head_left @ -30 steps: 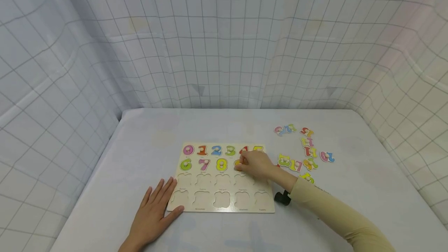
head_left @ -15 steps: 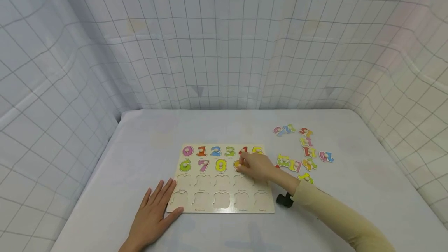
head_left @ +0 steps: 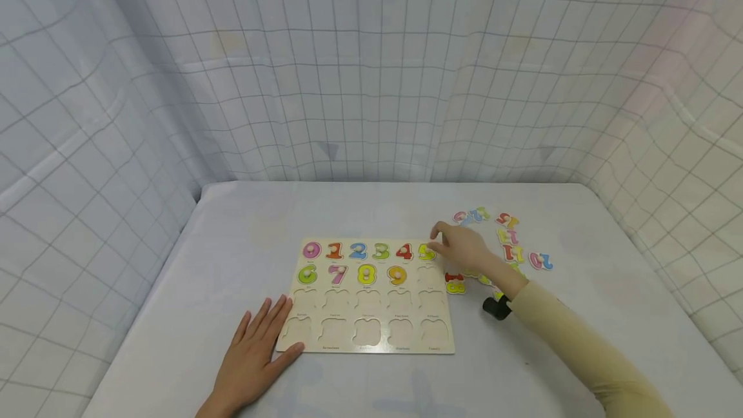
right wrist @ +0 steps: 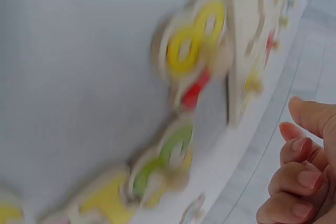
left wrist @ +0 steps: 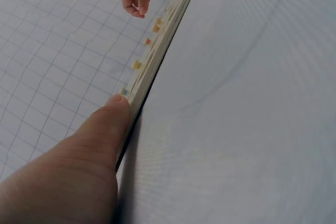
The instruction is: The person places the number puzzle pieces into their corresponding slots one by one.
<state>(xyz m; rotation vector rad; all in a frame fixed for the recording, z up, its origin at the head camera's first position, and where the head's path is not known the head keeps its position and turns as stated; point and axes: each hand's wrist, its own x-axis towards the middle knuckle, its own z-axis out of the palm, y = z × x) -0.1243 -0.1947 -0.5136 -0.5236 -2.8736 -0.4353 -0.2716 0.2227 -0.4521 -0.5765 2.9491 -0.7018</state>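
Note:
My left hand (head_left: pixel 249 353) lies with straight, spread fingers at the lower-left corner of the wooden number puzzle board (head_left: pixel 383 346). In the left wrist view its thumb (left wrist: pixel 107 124) presses against the board's edge. Over the board's upper-right corner my right hand (head_left: pixel 464 249) hovers, its fingers loosely bent and holding nothing. Knobbed pieces 0 through 9 sit in the two upper rows, among them the orange 9 (head_left: pixel 397 275) and the yellow 5 (head_left: pixel 427 251). Beside the board's right edge lies a red-and-yellow 18 piece (head_left: pixel 455 284), seen close in the right wrist view.
Several two-digit pieces lie right of the board, including a 20 (head_left: pixel 541 260), an 11 (head_left: pixel 513 253) and a 15 (head_left: pixel 507 220). The right forearm covers some of them. A black wrist camera (head_left: pixel 496 308) hangs under the right wrist. Gridded white curtains (head_left: pixel 371 82) surround the table.
My right hand has let go of the 9, which now sits in its slot, and has moved right and away toward the loose pieces. The left hand stays put.

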